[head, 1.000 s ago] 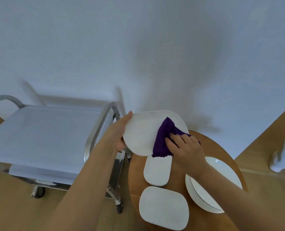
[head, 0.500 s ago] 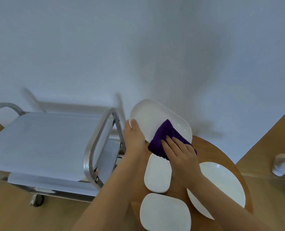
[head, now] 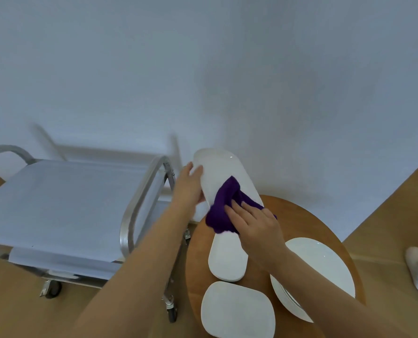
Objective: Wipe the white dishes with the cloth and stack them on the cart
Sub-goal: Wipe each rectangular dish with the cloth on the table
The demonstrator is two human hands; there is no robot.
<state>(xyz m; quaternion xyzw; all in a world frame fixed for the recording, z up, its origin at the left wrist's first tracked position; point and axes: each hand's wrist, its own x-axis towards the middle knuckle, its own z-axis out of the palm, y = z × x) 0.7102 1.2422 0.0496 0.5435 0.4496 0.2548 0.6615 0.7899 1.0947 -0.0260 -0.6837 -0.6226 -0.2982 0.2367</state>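
Above three tabled dishes (head: 228,256), left hand (head: 188,185) grips one dish (head: 223,174); right hand (head: 256,228) presses one cloth (head: 223,208).

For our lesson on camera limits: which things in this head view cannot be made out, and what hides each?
- Far side of the held white oblong dish, head view: turned away from the camera.
- Right hand's grip on the purple cloth: fingertips and palm side hidden.
- Stacked round white plates: count unclear, the right forearm crosses them.
- Rounded rectangular white plate: cut off by the bottom edge.
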